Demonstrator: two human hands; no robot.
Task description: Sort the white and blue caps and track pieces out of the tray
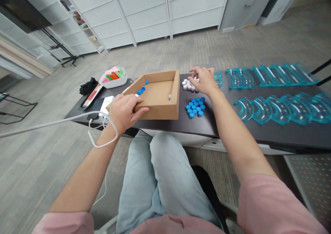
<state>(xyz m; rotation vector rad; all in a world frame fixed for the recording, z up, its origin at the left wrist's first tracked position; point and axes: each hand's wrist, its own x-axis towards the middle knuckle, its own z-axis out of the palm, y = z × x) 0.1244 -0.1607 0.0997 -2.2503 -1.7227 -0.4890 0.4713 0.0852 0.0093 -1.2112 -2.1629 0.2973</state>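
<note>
Two-handed: clasps cardboard box (pixel 161 112) with left grip (pixel 122 111), likely for steadiness; curls right grip (pixel 206 80), hold unclear, over white pieces (pixel 188 85) beyond near blue ones (pixel 194 107).

Box (pixel 157 112) is open up top so you can dip straight in, but its right wall (pixel 177 96) blocks low slides from the white pile (pixel 190 86) and blue pile (pixel 198 109).

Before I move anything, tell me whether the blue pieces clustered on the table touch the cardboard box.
Apart: the head view shows a strip of dark table between the blue pieces and the cardboard box to their left.
</note>
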